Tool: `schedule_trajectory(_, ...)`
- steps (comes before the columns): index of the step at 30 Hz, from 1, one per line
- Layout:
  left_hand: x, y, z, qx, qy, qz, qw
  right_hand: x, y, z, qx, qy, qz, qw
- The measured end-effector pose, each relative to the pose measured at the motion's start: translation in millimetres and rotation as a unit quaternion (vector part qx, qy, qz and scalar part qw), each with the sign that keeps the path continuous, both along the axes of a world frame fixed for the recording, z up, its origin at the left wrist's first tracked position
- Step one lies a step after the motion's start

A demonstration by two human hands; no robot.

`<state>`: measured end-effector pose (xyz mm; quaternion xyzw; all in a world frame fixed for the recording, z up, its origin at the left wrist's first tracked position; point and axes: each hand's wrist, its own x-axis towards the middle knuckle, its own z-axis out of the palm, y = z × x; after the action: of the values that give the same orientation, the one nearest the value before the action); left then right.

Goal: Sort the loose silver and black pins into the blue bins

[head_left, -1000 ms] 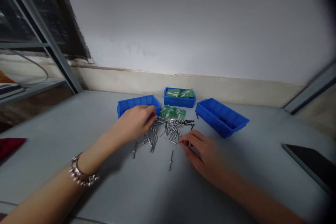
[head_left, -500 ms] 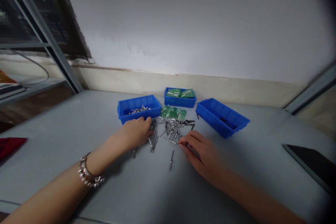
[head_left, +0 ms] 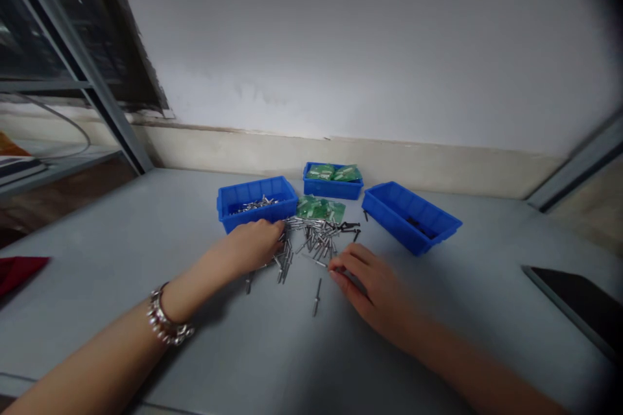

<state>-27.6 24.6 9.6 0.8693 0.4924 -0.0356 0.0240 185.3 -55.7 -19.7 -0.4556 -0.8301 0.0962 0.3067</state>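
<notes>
A loose pile of silver blind rivets [head_left: 318, 237] lies in the middle of the grey table. My left hand [head_left: 256, 243] reaches over the pile's left side, just in front of a blue bin [head_left: 257, 191] with more rivets in it. Its fingers are curled down, and what they grip, if anything, is hidden. At the pile's near right edge, my right hand [head_left: 363, 275] pinches one end of a rivet [head_left: 318, 262] between thumb and fingertips. A single rivet [head_left: 317, 298] lies apart, nearer to me. Several black screws [head_left: 348, 227] lie at the pile's right.
Green packets [head_left: 321, 209] lie behind the pile, and more fill a small blue bin [head_left: 333, 190] by the wall. To the right stands a blue bin [head_left: 411, 217] with dark pieces inside. A dark tablet-like object [head_left: 574, 301] is at far right, red cloth [head_left: 19, 272] at far left.
My left hand has shifted slightly, its fingers tucked lower into the pile. My right hand has barely moved and keeps its pinch on the rivet.
</notes>
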Motion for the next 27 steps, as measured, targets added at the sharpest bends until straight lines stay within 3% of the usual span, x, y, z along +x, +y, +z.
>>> schedule_trajectory(5, 2.3, 1.0, -1.6, 0.019, 0.02, -0.031, 0.999, 0.2, 0.5, -0.2, -0.005, 0.001, 0.006, 1.0)
schedule_trajectory(27, 6.0, -0.7, 1.3, 0.057, 0.051, -0.048, 0.996, -0.9, -0.7, 2.0, -0.026, -0.021, 0.009, 0.999)
